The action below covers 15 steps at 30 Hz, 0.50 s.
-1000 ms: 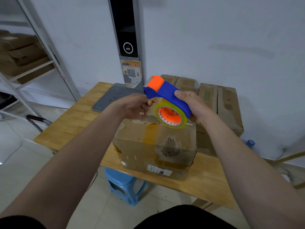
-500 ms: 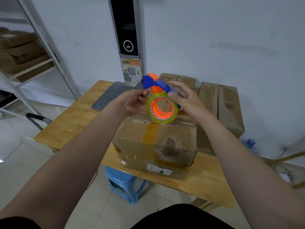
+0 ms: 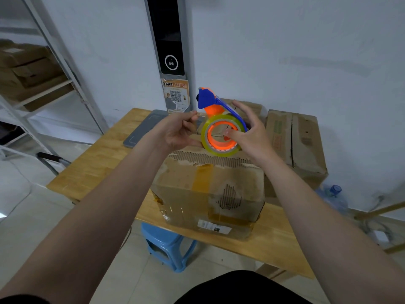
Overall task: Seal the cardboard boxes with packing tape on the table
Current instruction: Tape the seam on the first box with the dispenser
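From the head camera, both hands are raised above the near cardboard box (image 3: 208, 194), which stands on the wooden table (image 3: 98, 163) with a strip of old tape down its front face and a torn top edge. The right hand (image 3: 252, 132) holds the blue and orange tape dispenser (image 3: 207, 98), its thumb pressed inside the core of the tape roll (image 3: 205, 137) and its fingers spread apart behind the blue frame. The left hand (image 3: 177, 130) has its fingers curled, thumb and forefinger pinched together on the tape end (image 3: 199, 114) just beside the dispenser's head. More boxes (image 3: 293, 137) stand behind against the wall. A blue stool (image 3: 166, 244) sits under the table.
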### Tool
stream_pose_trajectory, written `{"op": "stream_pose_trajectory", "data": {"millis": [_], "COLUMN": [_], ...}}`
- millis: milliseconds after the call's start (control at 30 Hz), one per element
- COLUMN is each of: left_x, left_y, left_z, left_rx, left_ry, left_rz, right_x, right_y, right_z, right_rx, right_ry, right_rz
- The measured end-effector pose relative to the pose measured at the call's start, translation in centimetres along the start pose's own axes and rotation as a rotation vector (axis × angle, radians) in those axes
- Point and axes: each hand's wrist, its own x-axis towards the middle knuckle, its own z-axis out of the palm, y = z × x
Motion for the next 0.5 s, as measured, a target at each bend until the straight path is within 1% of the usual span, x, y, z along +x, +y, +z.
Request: {"op": "stream_pose_trajectory", "data": {"millis": [133,267,500], "left_x": [-0.1,-0.3,-1.6], "left_y": [0.9,1.5,1.9], "left_z": [-0.7,-1.9,-2.4], "left_rx": [-0.06,-0.092,0.016], "left_ry": [-0.009,-0.034,0.017], "left_rz": [-0.02,-0.03,-0.02], "right_x": [-0.1,-0.3,-0.7], "right_y": [-0.2,-0.3,-0.8], "right_z": [-0.3,-0.7,-1.1], "right_rx": [-0.039,-0.011,-0.047], "right_ry": [-0.068,-0.051,-0.088], "right_rz": [-0.046,-0.07,-0.126]}}
